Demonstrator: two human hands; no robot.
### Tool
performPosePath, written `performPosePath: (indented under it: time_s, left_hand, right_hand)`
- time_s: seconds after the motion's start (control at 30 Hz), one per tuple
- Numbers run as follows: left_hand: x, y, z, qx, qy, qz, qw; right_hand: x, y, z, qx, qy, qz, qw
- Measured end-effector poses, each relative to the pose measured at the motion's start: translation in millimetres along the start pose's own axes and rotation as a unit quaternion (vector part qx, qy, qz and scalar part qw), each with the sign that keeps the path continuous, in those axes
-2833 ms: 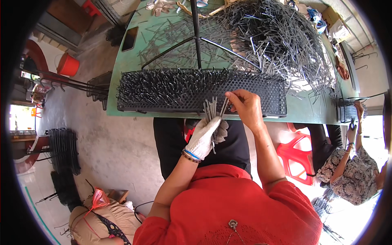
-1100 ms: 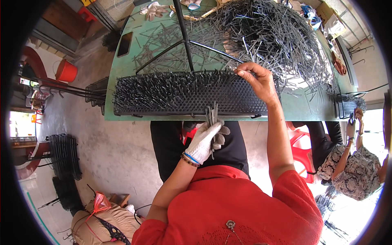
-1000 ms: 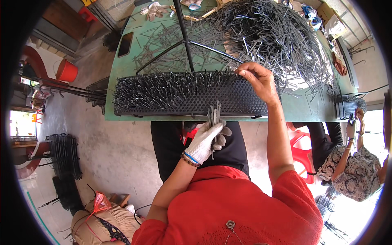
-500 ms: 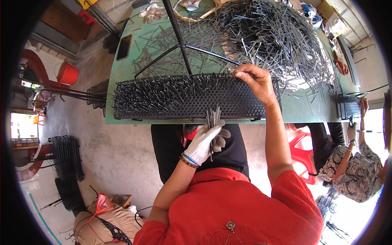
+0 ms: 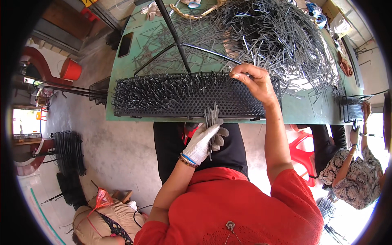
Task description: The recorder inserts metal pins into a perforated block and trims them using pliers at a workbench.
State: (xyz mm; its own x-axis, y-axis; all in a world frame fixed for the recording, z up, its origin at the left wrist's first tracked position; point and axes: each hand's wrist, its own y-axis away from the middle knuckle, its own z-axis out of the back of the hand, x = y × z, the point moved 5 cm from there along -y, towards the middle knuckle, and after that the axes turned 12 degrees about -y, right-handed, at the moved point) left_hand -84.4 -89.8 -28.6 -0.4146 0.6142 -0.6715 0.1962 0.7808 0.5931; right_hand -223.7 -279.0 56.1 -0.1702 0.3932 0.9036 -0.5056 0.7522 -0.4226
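A long black perforated panel [image 5: 241, 101] lies along the near edge of the green table [image 5: 310, 112]. Thin dark strips [image 5: 143, 93] stand densely in its holes on the left and along the far side, while bare holes show at the near right. In a white glove, my left hand [image 5: 200, 145] is closed around a bundle of similar grey strips [image 5: 211, 116] just in front of the panel. My bare right hand [image 5: 258, 83] pinches thumb and forefinger together over the panel's far right part. Whatever sits between those fingertips is too small to make out.
A large heap of loose strips [image 5: 273, 36] covers the table's far right. A black rod frame [image 5: 176, 38] rises behind the panel. A phone [image 5: 125, 45] lies at the left. At the right, another person [image 5: 355, 179] works by a red plastic chair [image 5: 300, 149].
The view has shifted slightly. My right hand stays pinched over nearly the same spot on the panel, and my left hand still holds its bundle.
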Motion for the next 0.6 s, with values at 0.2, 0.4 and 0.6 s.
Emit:
performPosePath:
  time_s: [0.2,0.4,0.6]
  left_hand:
    - [0.6,0.7,-4.2,-0.011,0.004,-0.006,1.000]
    - [3.9,-2.7,-4.9,-0.013,0.021,-0.008,1.000]
    - [4.5,-4.3,-5.8,-0.016,0.026,-0.008,0.999]
  right_hand:
    - [-2.1,-1.2,3.6,0.005,-0.014,0.001,1.000]
    - [-5.0,-3.1,5.7,0.017,-0.003,0.003,1.000]
    - [0.1,-9.1,5.5,0.053,-0.005,0.006,0.999]
